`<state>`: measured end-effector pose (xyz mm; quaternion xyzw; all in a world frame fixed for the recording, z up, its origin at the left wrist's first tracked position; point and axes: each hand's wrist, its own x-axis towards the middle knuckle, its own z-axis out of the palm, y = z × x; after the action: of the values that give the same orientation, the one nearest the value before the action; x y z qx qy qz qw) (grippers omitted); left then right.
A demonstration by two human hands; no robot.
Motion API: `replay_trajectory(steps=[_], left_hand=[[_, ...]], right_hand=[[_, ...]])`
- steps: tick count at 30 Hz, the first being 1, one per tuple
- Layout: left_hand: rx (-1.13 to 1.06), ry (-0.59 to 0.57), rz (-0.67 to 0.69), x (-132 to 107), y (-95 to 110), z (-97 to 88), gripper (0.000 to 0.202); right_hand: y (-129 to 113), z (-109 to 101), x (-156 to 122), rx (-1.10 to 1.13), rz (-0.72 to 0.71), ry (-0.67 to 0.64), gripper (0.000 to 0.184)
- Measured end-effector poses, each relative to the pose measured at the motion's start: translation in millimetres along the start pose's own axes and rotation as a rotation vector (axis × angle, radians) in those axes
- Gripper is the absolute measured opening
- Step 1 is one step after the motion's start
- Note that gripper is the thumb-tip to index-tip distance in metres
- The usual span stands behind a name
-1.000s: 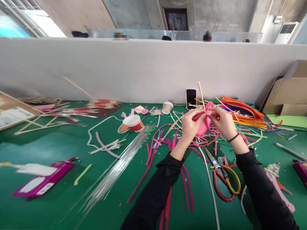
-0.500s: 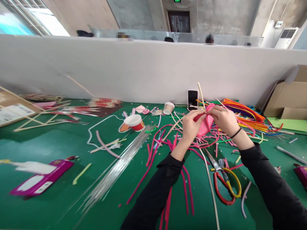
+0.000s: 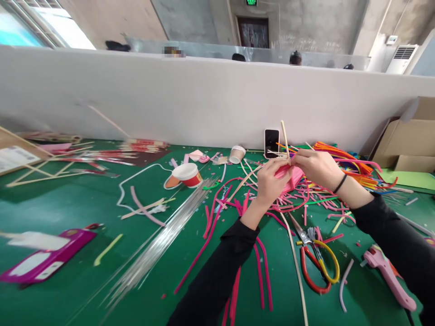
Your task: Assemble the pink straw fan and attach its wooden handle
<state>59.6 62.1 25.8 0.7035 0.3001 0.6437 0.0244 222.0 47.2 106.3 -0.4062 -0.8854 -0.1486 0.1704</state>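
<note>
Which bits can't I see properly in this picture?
All in the head view:
Much of the pink bundle: hidden by the left hand and right hand.
Whether the right hand grips anything: hidden by that hand itself.
Cardboard box: cut off by the right edge.
Purple packet's markings: blurred.
Writing on the far wall: too small to read.

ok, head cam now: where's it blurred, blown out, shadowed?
Head view: purple packet at left smeared, while scissors, left hand and right hand look fairly crisp; head view: window at upper left blown out, glare along the thin rods; head view: soft shadow on the green table near the right sleeve.
</note>
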Motion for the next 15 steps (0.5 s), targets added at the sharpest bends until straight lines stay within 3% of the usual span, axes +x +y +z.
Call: replay_trajectory(steps=[8, 11, 15], left_hand=[[-0.226, -0.35, -0.069, 11.8, 28.7, -40.9, 0.01], [-0.298, -0.443, -0.067, 15.8, 33.3, -45.0, 0.007], [-0.317, -0.449, -0.043, 16.7, 32.3, -39.6, 0.006]], right_hand=[[-18.9, -32.8, -30.3, 0.161, 0.026, 0.022, 0.012], [-23.3, -39.3, -36.9, 0.129, 0.0, -0.025, 0.017], [-25.2, -44.4, -37.3, 0.051, -0.001, -0.077, 0.022]])
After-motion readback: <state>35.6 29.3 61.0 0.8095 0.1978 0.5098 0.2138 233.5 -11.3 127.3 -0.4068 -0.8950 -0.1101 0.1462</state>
